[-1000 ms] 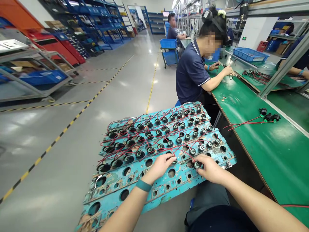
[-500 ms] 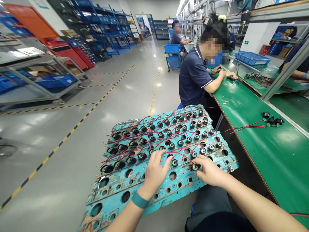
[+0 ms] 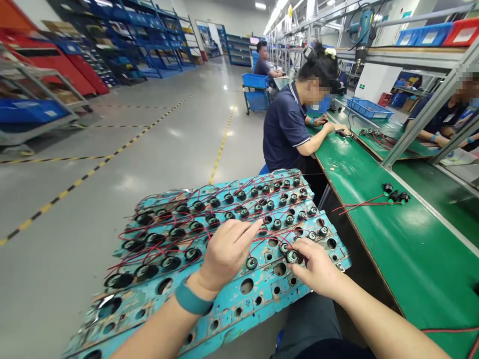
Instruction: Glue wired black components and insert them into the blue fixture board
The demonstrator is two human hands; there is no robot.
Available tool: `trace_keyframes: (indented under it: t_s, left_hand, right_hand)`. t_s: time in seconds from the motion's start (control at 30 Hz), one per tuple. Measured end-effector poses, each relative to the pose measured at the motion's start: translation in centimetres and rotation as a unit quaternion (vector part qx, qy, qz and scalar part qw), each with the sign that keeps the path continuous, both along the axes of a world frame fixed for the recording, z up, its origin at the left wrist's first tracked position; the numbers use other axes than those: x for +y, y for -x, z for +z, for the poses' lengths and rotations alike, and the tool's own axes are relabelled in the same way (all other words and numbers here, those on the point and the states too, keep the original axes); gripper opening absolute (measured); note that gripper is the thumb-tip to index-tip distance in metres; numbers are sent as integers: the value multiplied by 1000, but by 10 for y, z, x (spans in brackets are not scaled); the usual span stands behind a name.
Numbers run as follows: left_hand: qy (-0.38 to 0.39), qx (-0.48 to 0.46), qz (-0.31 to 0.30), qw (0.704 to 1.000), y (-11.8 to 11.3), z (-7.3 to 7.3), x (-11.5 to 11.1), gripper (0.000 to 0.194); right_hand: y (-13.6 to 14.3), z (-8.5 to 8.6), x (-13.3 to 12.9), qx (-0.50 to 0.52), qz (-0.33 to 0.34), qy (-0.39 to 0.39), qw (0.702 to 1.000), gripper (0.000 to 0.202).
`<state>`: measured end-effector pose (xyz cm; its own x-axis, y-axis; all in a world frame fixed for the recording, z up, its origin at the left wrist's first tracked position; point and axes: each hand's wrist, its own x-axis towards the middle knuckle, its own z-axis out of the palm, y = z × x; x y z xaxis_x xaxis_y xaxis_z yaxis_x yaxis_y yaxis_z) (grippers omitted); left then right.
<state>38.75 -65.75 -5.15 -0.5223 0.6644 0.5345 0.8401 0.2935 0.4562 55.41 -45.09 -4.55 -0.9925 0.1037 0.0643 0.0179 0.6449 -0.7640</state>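
Note:
A worn turquoise board with round holes lies across the lower middle, holding rows of black round parts with red wires. My right hand grips one black round part between thumb and fingers, at the board's right side. My left hand hovers over the middle rows, thumb and index finger close together near the red wires; whether a wire is between them is too small to tell. Another black round part sits in the board between my hands.
On the right runs a green table with several black parts and red wires. A seated person works at its far side. A blue cart and shelves stand behind.
The view has turned to the right. My left hand has rotated and its fingers have drawn together over the wires. The part in my right hand now sits raised beside another one.

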Motion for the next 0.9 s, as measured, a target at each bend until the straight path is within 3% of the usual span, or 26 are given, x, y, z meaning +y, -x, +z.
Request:
trace_keyframes:
  t_s: [0.1, 0.2, 0.3, 0.5, 0.7, 0.9]
  left_hand:
    - [101, 94, 11, 990, 4, -12, -29, 30]
    - [147, 93, 36, 984, 9, -32, -48, 31]
    - [170, 88, 62, 980, 15, -54, -54, 32]
    - [167, 74, 81, 980, 20, -89, -59, 28]
    - [150, 52, 88, 983, 12, -119, -57, 33]
    - [162, 46, 84, 982, -1, -136, -57, 38]
  right_hand:
    - [17, -32, -18, -45, -1, -31, 999, 34]
    - [36, -59, -39, -94, -7, -63, 994, 30]
    - [49, -76, -54, -130, -20, -92, 987, 27]
    - [53, -86, -66, -176, -46, -137, 974, 27]
    - [54, -94, -73, -203, -80, -166, 962, 27]
    - [52, -97, -73, -176, -86, -170, 966, 37]
